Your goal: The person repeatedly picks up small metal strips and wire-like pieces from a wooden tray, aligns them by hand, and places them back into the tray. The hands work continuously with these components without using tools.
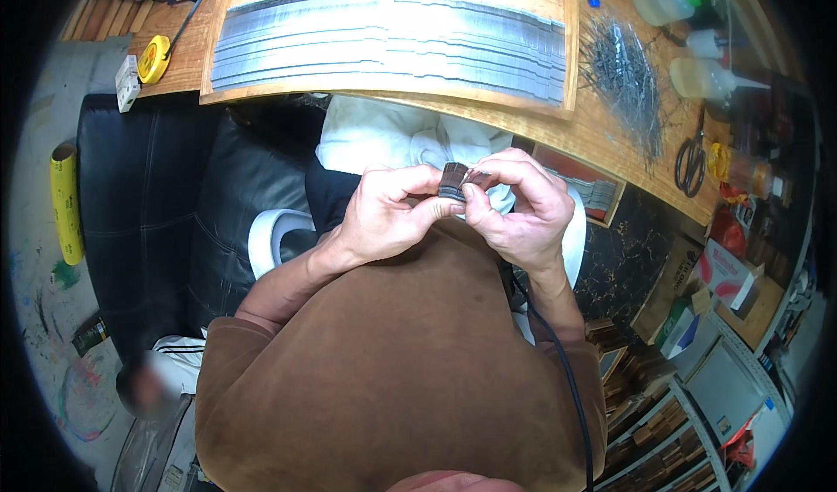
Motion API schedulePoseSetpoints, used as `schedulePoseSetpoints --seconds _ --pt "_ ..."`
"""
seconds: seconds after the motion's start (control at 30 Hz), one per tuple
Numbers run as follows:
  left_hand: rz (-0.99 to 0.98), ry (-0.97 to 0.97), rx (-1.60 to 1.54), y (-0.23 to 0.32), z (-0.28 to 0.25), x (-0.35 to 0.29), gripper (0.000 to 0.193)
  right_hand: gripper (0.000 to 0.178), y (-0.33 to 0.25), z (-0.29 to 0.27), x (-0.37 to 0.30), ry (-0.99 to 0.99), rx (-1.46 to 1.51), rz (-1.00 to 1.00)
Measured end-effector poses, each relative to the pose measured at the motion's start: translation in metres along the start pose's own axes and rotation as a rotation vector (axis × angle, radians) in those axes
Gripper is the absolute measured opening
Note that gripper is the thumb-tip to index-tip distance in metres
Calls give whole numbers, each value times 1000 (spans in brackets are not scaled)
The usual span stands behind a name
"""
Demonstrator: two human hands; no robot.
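In front of my chest, a small dark brown, finely striped piece (pixel 452 181), like a short stack of thin strips, is pinched between the thumb and fingers of my left hand (pixel 388 213). The thumb and forefinger of my right hand (pixel 523 204) close on its right end, where a narrow reddish-brown part (pixel 477 178) shows. Whether that part is separate from the striped piece I cannot tell. White cloth (pixel 384 135) lies beyond my hands, over my lap.
A wooden tray (pixel 571 47) of grey metal strips sits on the table ahead. To its right are a heap of thin wires (pixel 623 82), black scissors (pixel 691 162) and squeeze bottles (pixel 667 4). A yellow tape measure (pixel 154 59) lies left. A black sofa (pixel 144 204) stands beside me.
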State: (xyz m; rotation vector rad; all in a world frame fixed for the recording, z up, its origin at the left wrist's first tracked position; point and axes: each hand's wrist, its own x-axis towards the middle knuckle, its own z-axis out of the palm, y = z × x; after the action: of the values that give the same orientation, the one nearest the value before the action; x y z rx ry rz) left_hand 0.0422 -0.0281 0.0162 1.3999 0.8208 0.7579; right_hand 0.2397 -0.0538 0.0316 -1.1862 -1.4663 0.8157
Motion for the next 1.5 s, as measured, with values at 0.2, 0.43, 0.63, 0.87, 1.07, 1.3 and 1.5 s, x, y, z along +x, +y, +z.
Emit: schedulePoseSetpoints --seconds 0.2,0.43,0.63,0.87,1.07,1.3,1.5 --pt "3 -12 -36 -4 0 0 22 15 0 0 0 21 39 28" --pt "24 -14 6 -4 -2 2 20 9 -3 -6 2 -69 77 142" --pt "40 -45 76 -5 -6 2 20 10 -13 -12 9 -167 -8 94" --pt "53 -31 35 -5 -3 3 22 11 -11 -10 7 -143 -23 62" --pt "20 -2 -3 -9 -2 2 21 9 -9 -8 5 -103 -17 55" --pt "2 30 -45 -6 2 0 20 9 -4 -6 2 -71 -21 39" --pt "-40 39 28 1 3 0 20 8 -4 -6 2 -62 -51 49"
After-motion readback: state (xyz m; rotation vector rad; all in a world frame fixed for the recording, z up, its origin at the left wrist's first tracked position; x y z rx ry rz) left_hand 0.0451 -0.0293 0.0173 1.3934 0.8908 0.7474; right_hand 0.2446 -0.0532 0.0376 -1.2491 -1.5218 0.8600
